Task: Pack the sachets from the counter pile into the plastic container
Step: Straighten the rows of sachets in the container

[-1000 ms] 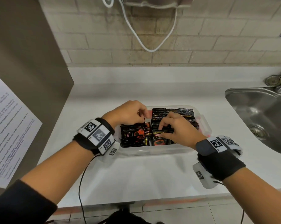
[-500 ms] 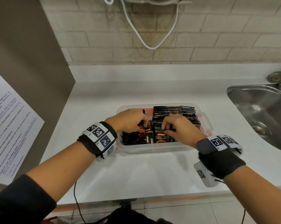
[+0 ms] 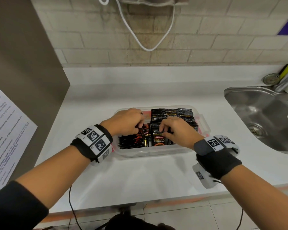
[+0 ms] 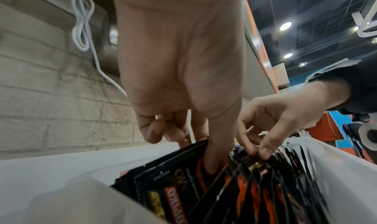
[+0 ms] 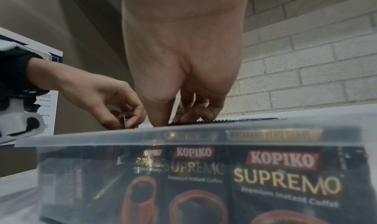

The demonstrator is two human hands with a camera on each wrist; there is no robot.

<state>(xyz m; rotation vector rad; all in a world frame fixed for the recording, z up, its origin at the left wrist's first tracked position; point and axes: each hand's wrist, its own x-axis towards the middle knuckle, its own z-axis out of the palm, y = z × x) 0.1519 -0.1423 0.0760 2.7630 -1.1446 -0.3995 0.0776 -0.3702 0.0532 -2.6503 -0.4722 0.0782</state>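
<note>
Steel sink (image 3: pixel 262 113) right of container (image 3: pixel 156 151); cable (image 3: pixel 140 42) above.

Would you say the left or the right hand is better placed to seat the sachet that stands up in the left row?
Left, probably: the left hand already pinches that sachet, while the right hand works the right row in the container.

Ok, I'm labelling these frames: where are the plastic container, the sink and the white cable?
plastic container (image 3: pixel 150 152): head view, on its clear near wall.
sink (image 3: pixel 262 110): head view, on the bare steel basin.
white cable (image 3: pixel 148 48): head view, at the bottom of its hanging loop.
</note>
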